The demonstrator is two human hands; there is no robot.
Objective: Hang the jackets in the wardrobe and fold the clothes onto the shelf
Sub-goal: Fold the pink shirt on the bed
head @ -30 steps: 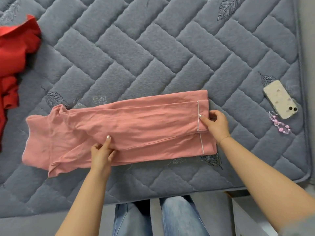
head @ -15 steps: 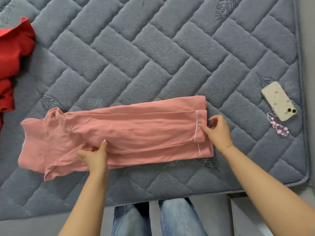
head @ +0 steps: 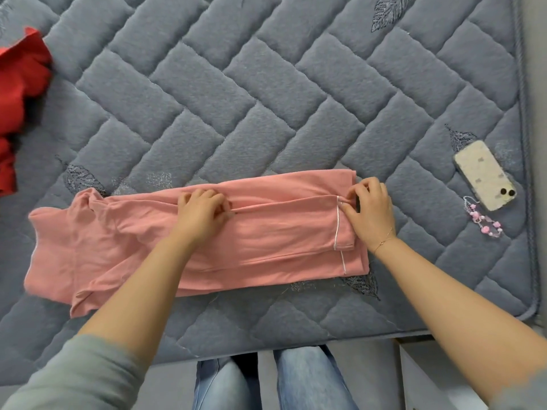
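Pink pyjama trousers (head: 266, 247) with white piping at the cuffs lie lengthwise on the grey quilted mattress (head: 236, 99), legs folded one over the other, waist end at the left. My left hand (head: 202, 210) pinches the upper edge of the top leg near its middle. My right hand (head: 370, 208) pinches the same edge at the cuff, beside the white piping. A red garment (head: 20, 93) lies crumpled at the far left edge.
A phone in a pale case (head: 485, 179) with a pink bead strap (head: 485, 224) lies on the mattress at the right. The mattress front edge runs just before my legs in jeans (head: 275, 380). A white piece of furniture (head: 429, 380) stands at the lower right.
My left hand moved from the trousers' lower edge up to the top leg's upper edge. My right hand shifted slightly up at the cuff. The trousers have barely moved.
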